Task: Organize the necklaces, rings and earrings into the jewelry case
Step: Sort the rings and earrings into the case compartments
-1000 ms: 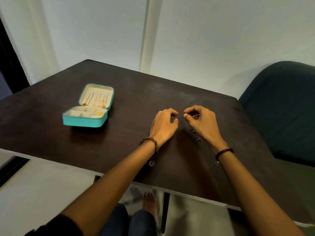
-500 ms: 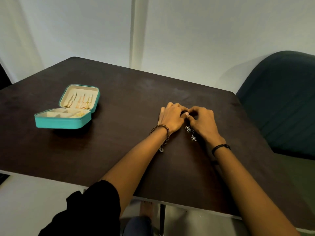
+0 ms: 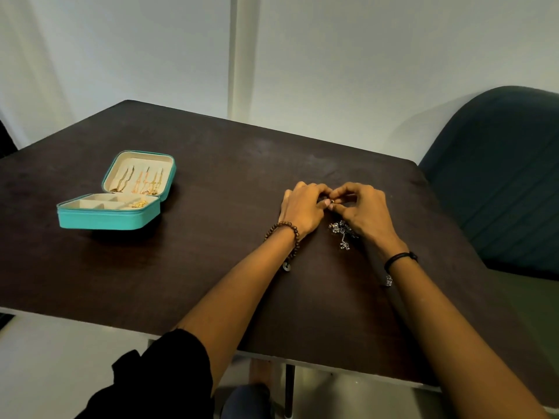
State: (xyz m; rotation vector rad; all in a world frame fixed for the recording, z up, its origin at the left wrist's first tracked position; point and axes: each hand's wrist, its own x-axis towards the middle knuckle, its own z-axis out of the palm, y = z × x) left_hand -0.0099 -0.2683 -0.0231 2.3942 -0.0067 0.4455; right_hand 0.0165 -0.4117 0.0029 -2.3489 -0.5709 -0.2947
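A teal jewelry case [image 3: 106,217] stands open on the left of the dark table [image 3: 211,252]. Several gold necklaces [image 3: 142,179] hang in its lid, and gold pieces [image 3: 139,204] lie in one tray compartment. My left hand [image 3: 302,210] and my right hand [image 3: 364,211] meet at the table's right middle, their fingertips pinching one small metal piece [image 3: 331,201] between them. A silver beaded piece of jewelry [image 3: 341,232] lies on the table under my right hand, partly hidden by it.
A dark green chair [image 3: 499,176] stands close to the table's right edge. A white wall with a vertical post [image 3: 242,55] runs behind the table. My knee and foot show below the near table edge.
My hands have closed together from slightly apart and now pinch the small piece between their fingertips. The view has shifted a little, so the case sits further left.
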